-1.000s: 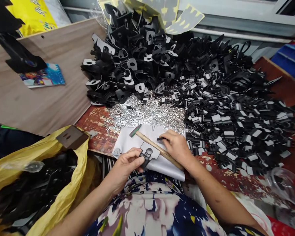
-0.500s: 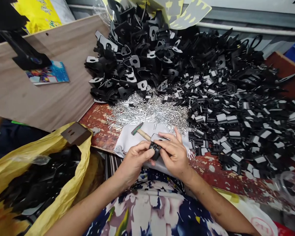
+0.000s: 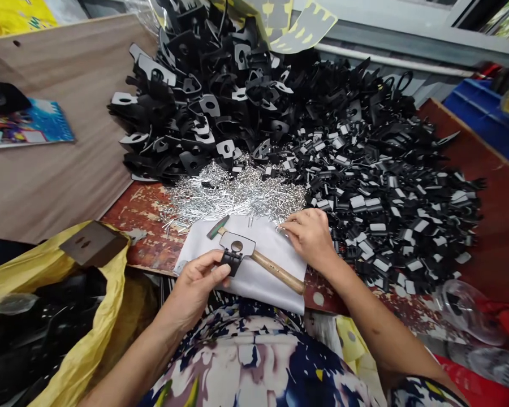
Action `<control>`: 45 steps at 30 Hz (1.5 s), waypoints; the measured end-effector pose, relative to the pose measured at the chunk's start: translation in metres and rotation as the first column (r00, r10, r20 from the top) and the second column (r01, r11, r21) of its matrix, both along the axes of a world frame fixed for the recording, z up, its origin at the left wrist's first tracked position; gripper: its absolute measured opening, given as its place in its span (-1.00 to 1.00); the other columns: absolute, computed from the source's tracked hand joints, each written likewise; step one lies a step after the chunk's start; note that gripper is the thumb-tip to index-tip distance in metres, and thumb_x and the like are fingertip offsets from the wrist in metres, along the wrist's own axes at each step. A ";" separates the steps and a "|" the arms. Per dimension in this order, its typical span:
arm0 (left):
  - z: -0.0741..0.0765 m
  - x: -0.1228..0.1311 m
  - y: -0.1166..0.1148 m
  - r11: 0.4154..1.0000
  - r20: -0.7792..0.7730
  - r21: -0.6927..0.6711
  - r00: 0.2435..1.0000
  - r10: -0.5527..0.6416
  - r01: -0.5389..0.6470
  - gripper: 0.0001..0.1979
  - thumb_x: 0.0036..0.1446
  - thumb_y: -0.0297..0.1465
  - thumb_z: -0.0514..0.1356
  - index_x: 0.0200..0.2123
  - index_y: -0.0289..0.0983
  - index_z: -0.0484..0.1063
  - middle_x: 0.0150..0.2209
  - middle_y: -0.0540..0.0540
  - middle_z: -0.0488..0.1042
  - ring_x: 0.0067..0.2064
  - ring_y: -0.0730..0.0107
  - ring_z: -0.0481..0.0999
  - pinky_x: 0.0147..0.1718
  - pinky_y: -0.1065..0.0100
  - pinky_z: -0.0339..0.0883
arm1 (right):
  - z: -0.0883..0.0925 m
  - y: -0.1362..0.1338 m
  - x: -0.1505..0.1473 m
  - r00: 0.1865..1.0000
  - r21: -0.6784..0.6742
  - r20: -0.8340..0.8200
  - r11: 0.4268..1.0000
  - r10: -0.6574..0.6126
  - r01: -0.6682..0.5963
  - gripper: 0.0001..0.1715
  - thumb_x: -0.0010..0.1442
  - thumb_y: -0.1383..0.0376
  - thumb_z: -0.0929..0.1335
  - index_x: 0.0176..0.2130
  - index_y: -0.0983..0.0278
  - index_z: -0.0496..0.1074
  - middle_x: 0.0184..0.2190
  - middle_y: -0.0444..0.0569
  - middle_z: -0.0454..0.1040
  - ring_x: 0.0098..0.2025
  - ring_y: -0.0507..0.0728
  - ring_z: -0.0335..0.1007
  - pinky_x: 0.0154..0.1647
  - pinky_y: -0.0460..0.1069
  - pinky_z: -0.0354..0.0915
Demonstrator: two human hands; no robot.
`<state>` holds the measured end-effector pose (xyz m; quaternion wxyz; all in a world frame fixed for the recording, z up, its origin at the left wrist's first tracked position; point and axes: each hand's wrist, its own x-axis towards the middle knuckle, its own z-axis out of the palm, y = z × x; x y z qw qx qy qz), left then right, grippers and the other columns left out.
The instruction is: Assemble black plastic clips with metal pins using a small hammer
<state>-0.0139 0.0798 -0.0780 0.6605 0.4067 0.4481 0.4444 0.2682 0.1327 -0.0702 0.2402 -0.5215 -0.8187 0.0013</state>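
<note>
My left hand [image 3: 199, 278] is closed on a black hanger part [image 3: 235, 252] with a round hole, holding it over the white cloth [image 3: 263, 271]. A small hammer [image 3: 258, 257] with a green head and wooden handle lies across that cloth, under the part. My right hand [image 3: 309, 236] reaches to the edge of the heap of silver pins [image 3: 233, 195], its fingertips pinched at the pins; what it holds is too small to make out.
A big heap of black hanger plates [image 3: 203, 96] rises at the back, and a spread of small black clips [image 3: 385, 181] fills the right. A yellow bag [image 3: 46, 316] of black parts sits at left. A wooden board [image 3: 55, 164] carries a colourful booklet [image 3: 23, 124]. Blue bin [image 3: 487, 113] far right.
Both hands were joined on the black part half a second ago. Now my right hand has let go and moved right to the pins; my left keeps the part over the hammer.
</note>
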 end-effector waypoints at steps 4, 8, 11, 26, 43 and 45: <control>0.001 0.001 -0.001 0.999 -0.020 -0.016 0.999 -0.036 0.036 -0.75 0.04 -0.21 0.46 -0.39 -0.28 0.60 -0.41 0.00 0.44 -0.45 0.47 0.36 -0.39 0.43 0.26 | -0.011 0.021 0.008 0.976 0.026 0.217 1.000 -0.007 0.001 -0.76 0.40 0.25 0.34 -0.23 0.13 0.62 -0.23 -0.02 0.53 -0.11 0.21 0.24 0.05 0.18 0.02; 0.002 0.003 0.000 0.998 -0.059 -0.031 0.996 -0.060 0.058 -0.73 0.06 -0.19 0.44 -0.38 -0.27 0.58 -0.42 0.00 0.44 -0.46 0.44 0.36 -0.39 0.40 0.28 | -0.012 0.021 0.006 0.986 -0.008 0.165 0.999 0.032 -0.031 -0.73 0.42 0.27 0.32 -0.28 0.20 0.57 -0.23 -0.01 0.54 -0.11 0.20 0.26 0.04 0.18 0.04; 0.004 0.002 0.003 0.992 -0.223 0.106 0.974 -0.037 0.062 -0.80 0.11 -0.22 0.38 -0.34 -0.24 0.60 -0.34 -0.06 0.50 -0.39 0.34 0.42 -0.36 0.33 0.31 | 0.001 0.014 0.007 0.992 -0.142 -0.102 0.986 0.069 -0.083 -0.81 0.38 0.30 0.33 -0.26 0.24 0.53 -0.22 0.00 0.52 -0.11 0.19 0.30 0.02 0.14 0.14; 0.029 0.011 0.001 0.669 -0.732 0.527 0.680 0.045 0.524 -0.72 0.21 -0.33 0.30 -0.55 -0.19 0.41 -0.54 -0.04 0.41 -0.44 0.28 0.30 -0.34 0.24 0.10 | 0.024 -0.008 -0.037 0.800 -0.675 -0.586 0.468 0.131 -0.571 -0.87 0.33 0.33 0.35 -0.20 0.25 0.53 -0.35 -0.16 0.52 -0.34 0.03 0.37 -0.27 -0.06 0.28; 0.010 -0.004 0.008 0.982 0.230 -0.173 0.966 0.117 -0.078 -0.76 -0.10 -0.28 0.42 -0.51 -0.30 0.49 -0.50 0.01 0.34 -0.55 0.57 0.15 -0.64 0.49 0.17 | 0.006 0.086 -0.004 0.963 0.000 0.061 0.965 0.261 -0.262 -0.76 0.29 0.43 0.28 -0.18 0.26 0.54 -0.27 0.06 0.55 -0.17 0.22 0.39 -0.06 0.12 0.29; 0.012 -0.005 0.010 0.978 0.302 -0.191 0.942 0.144 -0.088 -0.77 -0.11 -0.29 0.42 -0.50 -0.31 0.50 -0.47 -0.04 0.39 -0.52 0.52 0.22 -0.65 0.48 0.17 | 0.006 0.080 -0.004 0.965 0.018 -0.228 0.992 0.128 -0.128 -0.78 0.29 0.36 0.32 -0.12 0.24 0.54 -0.22 0.02 0.58 -0.18 0.19 0.46 -0.04 0.12 0.37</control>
